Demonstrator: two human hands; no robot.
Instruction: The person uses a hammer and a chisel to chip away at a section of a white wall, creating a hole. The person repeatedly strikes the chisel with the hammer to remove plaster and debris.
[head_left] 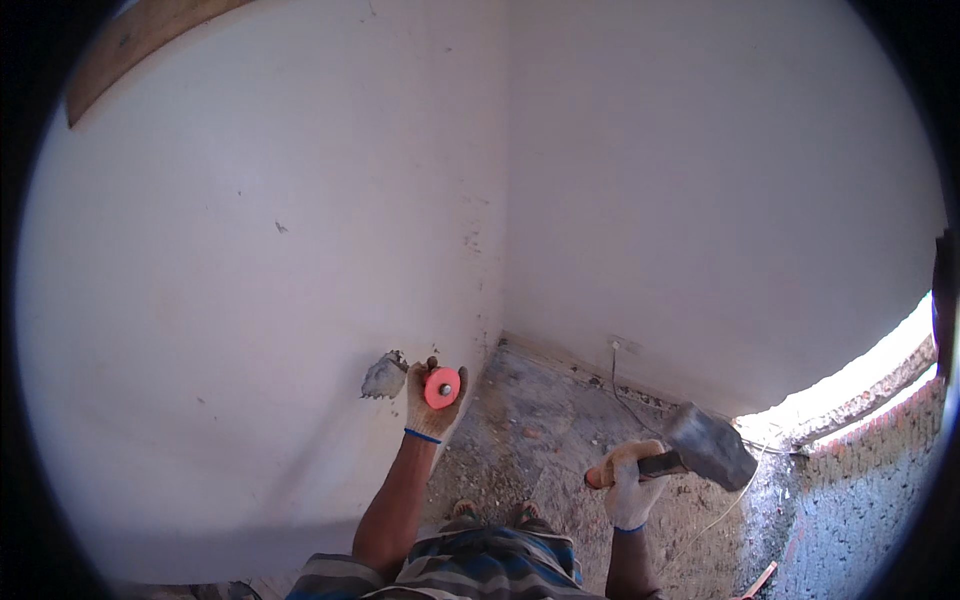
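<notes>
Head view, looking down at the person's own body; nearest, at the lower edge, striped grey, white and blue clothing (490,562), with the two feet (465,509) just beyond it on the floor; both hands wear pale knitted gloves with blue cuff edges and are well apart from each other.

Right hand (630,488) clamped around the handle of a heavy hammer with a blocky dark grey head (708,447); the head points right, the orange-red handle end shows to the left of the fist; hammer held above the floor, well apart from the other tool.

Left hand (424,414) closed around a chisel-like tool with a round coral-pink guard (433,394) and a grey metal butt; butt faces the camera; tip hidden, so contact with the wall cannot be told; tool sits just beside a ragged grey chipped patch (382,378) in the smooth whitish left wall (250,300).

Beyond: rough grey-brown concrete floor (530,415), strewn with small debris; whitish right wall (700,200), meeting the left one at a corner; thin pale cable (618,390) at its foot; brightly lit opening (850,385) at far right; brown wooden board (140,45) at upper left.
</notes>
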